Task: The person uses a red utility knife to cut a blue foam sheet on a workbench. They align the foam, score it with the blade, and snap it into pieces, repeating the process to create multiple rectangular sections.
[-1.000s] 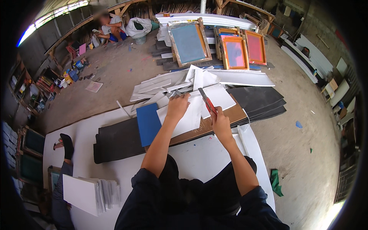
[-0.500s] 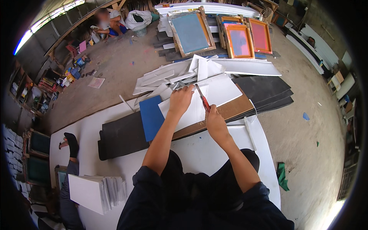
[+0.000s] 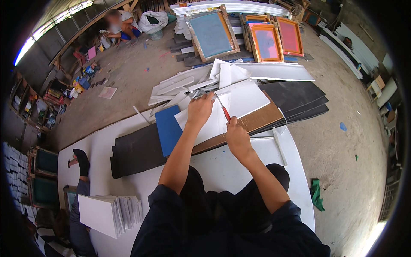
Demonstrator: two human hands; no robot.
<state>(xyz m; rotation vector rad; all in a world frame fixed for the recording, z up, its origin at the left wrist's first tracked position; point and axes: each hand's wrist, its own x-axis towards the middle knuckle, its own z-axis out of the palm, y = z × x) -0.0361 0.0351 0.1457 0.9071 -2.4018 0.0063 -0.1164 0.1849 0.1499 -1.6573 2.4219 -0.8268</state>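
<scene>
My right hand (image 3: 238, 138) is closed around the red handle of a cutter knife (image 3: 225, 114). Its thin blade points away from me and its tip meets a white sheet (image 3: 248, 99) near the far edge. My left hand (image 3: 200, 109) bears on the same white material just left of the blade, fingers bent and pressed together at the far edge. What lies under those fingertips is partly hidden. Beneath the white pieces is a brown board (image 3: 261, 121). A blue board (image 3: 168, 128) sticks out beside my left forearm, on top of dark sheets (image 3: 136, 150).
White offcuts (image 3: 184, 85) lie heaped beyond my hands. Framed screens (image 3: 212, 36) lean on stacked sheets at the back. A stack of white panels (image 3: 104, 213) stands at near left, next to another person's leg (image 3: 80, 218). Someone (image 3: 121, 26) sits at far left.
My right hand and the knife have shifted slightly left, and the blade tip sits a little nearer to me on the sheet. My left hand stays almost in place.
</scene>
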